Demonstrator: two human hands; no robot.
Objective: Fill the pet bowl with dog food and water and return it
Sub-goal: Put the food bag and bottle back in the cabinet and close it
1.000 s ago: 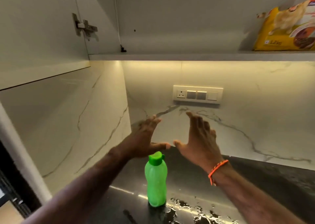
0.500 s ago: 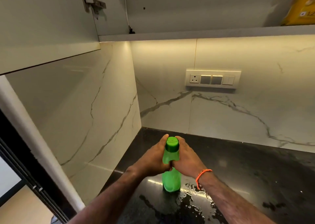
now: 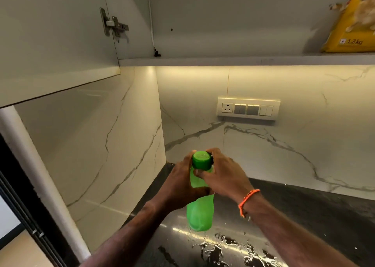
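The left hand (image 3: 180, 182) is gripping the body of the green bottle (image 3: 199, 214) above the wet black counter (image 3: 304, 216). The right hand (image 3: 223, 175) is pinching its green cap (image 3: 202, 161). A yellow dog food bag (image 3: 351, 27) is sitting on the shelf (image 3: 243, 60) above.

The bottle (image 3: 199, 214) is above the wet counter (image 3: 304, 226), the food bag (image 3: 351, 27) on the shelf (image 3: 243, 60) upper right.

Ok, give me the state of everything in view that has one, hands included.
Green water bottle: upright, held off the countertop.
Green cap: on the bottle.
Left hand: grip round the bottle body.
Right hand: fingers curled round the cap.
Dog food bag: standing on the cabinet shelf.
Cabinet door: open.
Black countertop: wet, puddle near the front.
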